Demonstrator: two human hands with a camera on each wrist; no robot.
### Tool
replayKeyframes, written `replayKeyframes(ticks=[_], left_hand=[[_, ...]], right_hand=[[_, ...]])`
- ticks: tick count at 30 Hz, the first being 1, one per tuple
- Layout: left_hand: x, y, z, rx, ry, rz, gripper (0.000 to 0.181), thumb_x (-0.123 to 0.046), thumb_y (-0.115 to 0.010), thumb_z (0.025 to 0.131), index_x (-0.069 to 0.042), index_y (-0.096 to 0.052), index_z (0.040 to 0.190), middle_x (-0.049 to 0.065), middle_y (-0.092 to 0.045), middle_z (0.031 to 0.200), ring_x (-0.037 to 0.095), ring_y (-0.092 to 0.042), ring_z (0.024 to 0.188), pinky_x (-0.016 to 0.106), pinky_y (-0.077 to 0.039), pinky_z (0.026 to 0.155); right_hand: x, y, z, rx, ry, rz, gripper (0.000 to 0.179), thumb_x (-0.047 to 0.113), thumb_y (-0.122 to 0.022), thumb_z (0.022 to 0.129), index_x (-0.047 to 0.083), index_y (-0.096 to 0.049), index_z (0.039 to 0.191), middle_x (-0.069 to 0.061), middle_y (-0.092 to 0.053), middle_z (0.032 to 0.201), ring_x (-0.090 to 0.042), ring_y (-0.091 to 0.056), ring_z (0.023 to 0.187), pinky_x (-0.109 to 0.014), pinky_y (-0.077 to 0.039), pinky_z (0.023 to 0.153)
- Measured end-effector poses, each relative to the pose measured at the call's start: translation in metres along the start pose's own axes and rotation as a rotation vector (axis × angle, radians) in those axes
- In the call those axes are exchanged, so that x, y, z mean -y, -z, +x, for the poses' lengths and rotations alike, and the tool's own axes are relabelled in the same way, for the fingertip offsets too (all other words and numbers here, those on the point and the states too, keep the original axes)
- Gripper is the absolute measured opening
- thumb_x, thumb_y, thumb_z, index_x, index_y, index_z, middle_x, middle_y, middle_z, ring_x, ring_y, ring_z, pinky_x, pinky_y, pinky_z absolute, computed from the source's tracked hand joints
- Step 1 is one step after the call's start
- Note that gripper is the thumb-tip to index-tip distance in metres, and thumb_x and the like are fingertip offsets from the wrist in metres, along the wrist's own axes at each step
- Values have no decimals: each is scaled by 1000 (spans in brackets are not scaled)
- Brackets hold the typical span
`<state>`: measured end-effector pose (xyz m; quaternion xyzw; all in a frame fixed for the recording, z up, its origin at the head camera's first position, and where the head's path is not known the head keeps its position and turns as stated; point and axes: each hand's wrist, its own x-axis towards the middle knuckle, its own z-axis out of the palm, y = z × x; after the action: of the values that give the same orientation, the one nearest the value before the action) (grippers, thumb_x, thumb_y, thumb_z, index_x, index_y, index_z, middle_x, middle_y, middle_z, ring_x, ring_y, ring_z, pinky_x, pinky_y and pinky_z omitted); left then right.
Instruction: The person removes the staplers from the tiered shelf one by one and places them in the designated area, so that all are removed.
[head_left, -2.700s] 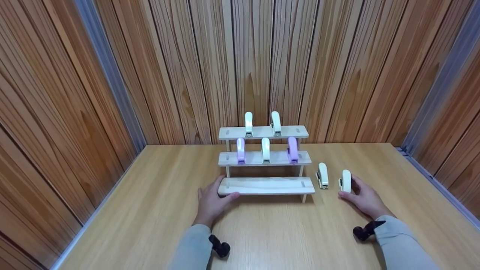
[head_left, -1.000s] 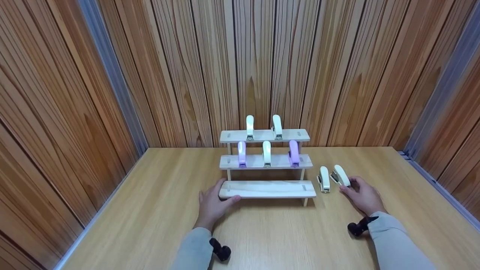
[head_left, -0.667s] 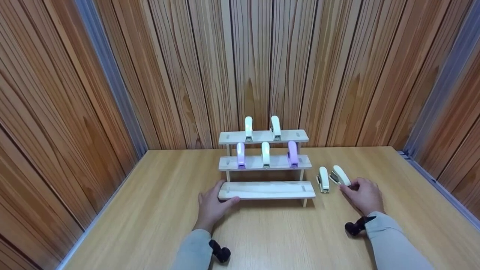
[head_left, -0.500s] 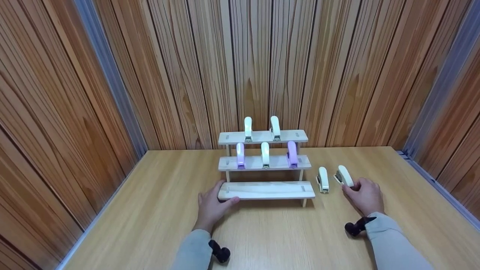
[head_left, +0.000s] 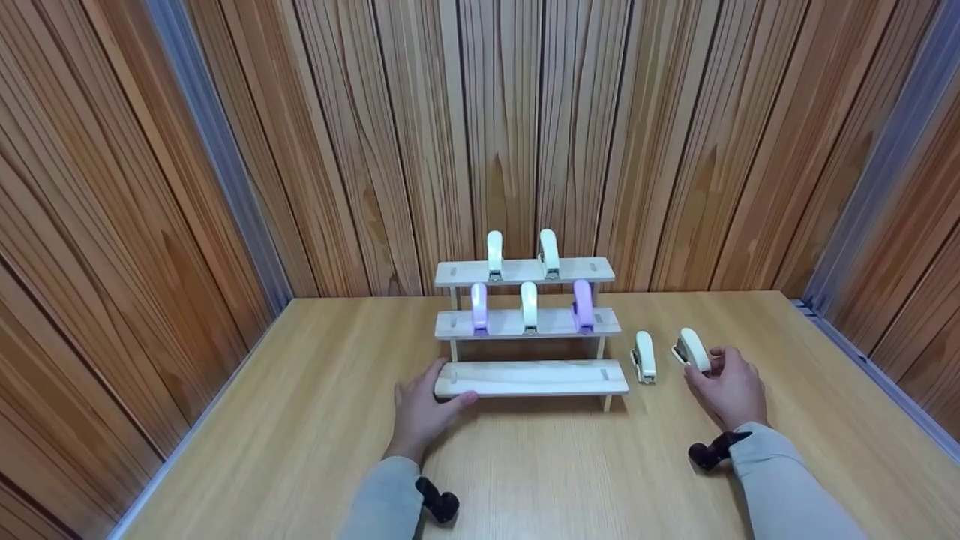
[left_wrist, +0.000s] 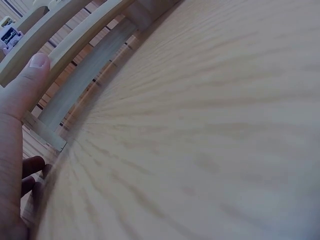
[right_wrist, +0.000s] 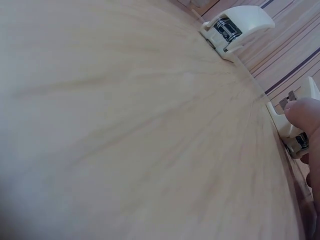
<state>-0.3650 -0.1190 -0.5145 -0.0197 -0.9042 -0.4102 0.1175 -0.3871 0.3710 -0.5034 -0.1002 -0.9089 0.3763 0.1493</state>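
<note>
My left hand grips the left end of the lowest board of a three-tier wooden stand, thumb over its front edge; in the left wrist view the thumb lies against the board. At the right, my right hand holds a white stapler between thumb and fingers, on the table and turned a little askew. Its near end is partly hidden by the thumb, as the right wrist view also shows. Another white stapler stands between it and the stand.
Two white staplers stand on the top board. The middle board bears a purple stapler, a pale white-green one and another purple one. Wood-panelled walls enclose the table behind and at both sides.
The right-hand stapler has turned from facing straight to askew, swung left towards its neighbour, then shifted back right with my right hand on it. My left hand has stayed on the stand.
</note>
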Motion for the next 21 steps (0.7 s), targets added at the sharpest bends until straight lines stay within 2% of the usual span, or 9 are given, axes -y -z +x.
replayKeyframes(ticks=[5,12,17,21], left_hand=[[0,0,-1,13,10,-10,99,-73,-74,74,-21,-45,153,8,-49,154,36,-41,143,64,6,120],[-1,2,0,18,28,-5,99,-75,-73,74,-23,-44,153,6,-47,155,34,-40,144,62,8,120],[-1,1,0,14,22,-2,99,-74,-73,74,-22,-44,153,6,-47,155,35,-40,144,64,8,120],[0,1,1,7,4,-1,99,-74,-73,74,-19,-46,152,8,-50,153,36,-42,142,66,5,119]], right_hand=[[-1,0,1,17,-13,39,77,43,-70,94,-1,-36,147,-23,-57,122,-39,-50,107,-57,-44,93],[1,-1,1,0,-24,34,75,35,-70,94,-1,-34,149,-22,-59,119,-38,-53,104,-59,-46,94],[-2,0,0,-36,-35,25,67,30,-67,95,1,-37,148,-21,-60,117,-37,-55,100,-52,-48,87],[-4,0,2,-102,17,-28,60,27,-67,94,3,-45,145,-22,-64,111,-38,-58,97,-50,-42,84]])
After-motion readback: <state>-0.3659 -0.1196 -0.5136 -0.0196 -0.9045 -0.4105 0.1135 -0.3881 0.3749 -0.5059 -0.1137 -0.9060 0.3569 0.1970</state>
